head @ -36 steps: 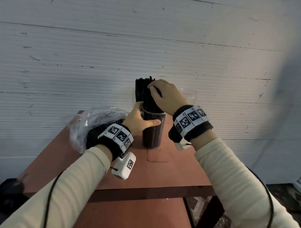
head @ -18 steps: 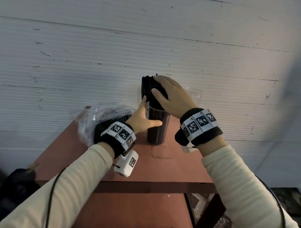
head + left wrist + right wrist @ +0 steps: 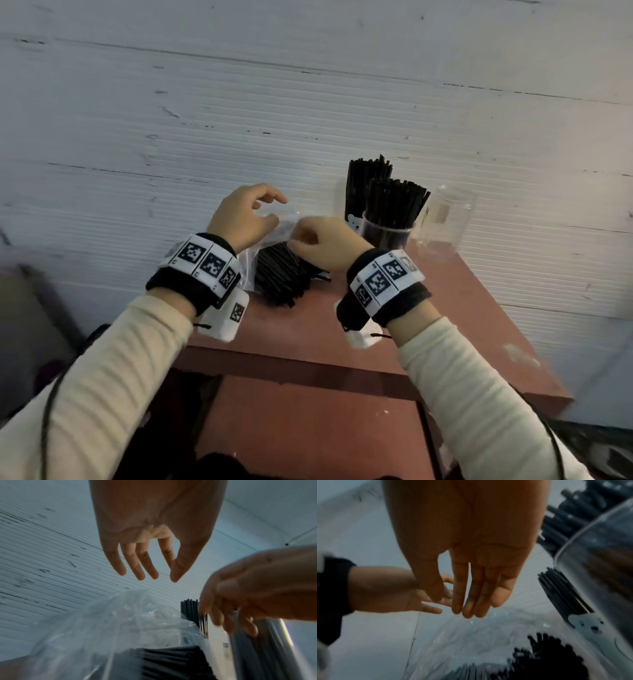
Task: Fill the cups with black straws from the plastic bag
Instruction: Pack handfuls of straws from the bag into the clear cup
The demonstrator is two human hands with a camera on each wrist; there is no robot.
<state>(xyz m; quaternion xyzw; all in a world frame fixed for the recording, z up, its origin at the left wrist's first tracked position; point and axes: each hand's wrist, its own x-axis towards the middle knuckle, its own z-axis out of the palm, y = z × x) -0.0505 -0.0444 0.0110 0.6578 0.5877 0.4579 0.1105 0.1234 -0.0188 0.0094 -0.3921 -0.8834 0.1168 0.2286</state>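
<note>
Head view: both hands, the left hand (image 3: 245,219) and right hand (image 3: 322,245), hover loose-fingered, gripping nothing, above the plastic bag (image 3: 274,236).

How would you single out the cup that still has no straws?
Start at the red table against the white wall and look to its far right corner, where three cups stand together. The empty cup is the clear one farthest right, beside the front cup of straws. Unlike its two neighbours, packed with black straws, it holds none.
</note>
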